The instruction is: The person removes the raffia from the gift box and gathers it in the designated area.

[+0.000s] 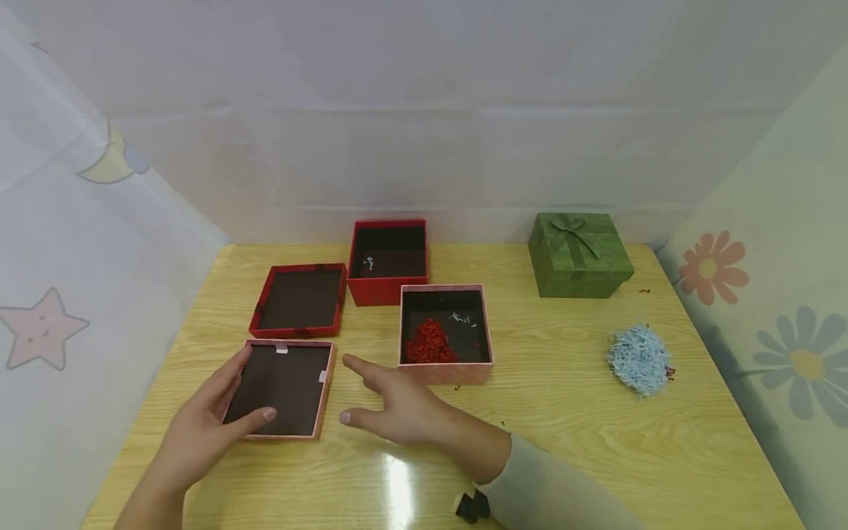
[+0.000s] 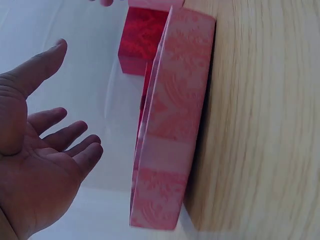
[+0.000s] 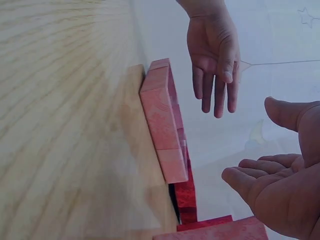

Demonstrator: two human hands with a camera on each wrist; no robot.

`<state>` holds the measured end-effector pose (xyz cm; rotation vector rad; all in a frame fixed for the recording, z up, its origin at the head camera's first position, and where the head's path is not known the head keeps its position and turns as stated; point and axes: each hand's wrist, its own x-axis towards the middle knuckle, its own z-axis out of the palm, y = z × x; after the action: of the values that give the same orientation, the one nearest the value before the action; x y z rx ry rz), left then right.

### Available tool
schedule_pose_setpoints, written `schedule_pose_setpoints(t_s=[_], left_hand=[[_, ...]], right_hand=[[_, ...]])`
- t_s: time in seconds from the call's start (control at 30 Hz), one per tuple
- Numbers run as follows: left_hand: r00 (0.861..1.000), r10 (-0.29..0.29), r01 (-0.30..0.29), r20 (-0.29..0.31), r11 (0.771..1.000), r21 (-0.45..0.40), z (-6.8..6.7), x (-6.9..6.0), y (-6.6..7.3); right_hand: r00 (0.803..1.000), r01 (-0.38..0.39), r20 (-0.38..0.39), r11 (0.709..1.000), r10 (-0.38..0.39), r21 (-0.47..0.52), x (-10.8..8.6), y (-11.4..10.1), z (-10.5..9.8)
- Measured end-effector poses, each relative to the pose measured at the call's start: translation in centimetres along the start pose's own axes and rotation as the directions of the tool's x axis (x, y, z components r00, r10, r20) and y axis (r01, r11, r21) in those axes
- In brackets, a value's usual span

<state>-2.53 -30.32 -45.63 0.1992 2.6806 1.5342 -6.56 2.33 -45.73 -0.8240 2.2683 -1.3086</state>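
Hovering around the pink patterned lid (image 1: 285,394), your left hand (image 1: 202,427) and right hand (image 1: 405,408) are both spread and hold nothing, leaving room for it between them. It lies at near left, underside up, so its dark inside faces you. Farther right on the table (image 1: 563,449), the pink box (image 1: 447,374) stands uncovered, seemingly giving access to its red paper shreds (image 1: 429,344).
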Motion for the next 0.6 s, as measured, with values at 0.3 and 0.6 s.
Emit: schedule_pose_setpoints(t_s=[0.3, 0.6], left_hand=[[0.992, 0.128, -0.126, 0.021, 0.988, -0.093, 2.5, 1.4, 2.1], [0.953, 0.293, -0.269, 0.077, 0.936, -0.226, 5.6, 4.1, 4.3]], right_hand=[[0.997, 0.072, -0.044, 0.986, -0.066, 0.153, -1.4, -0.7, -2.1], [0.983, 0.144, -0.138, 0.968, -0.117, 0.204, -2.3, -0.7, -4.4]])
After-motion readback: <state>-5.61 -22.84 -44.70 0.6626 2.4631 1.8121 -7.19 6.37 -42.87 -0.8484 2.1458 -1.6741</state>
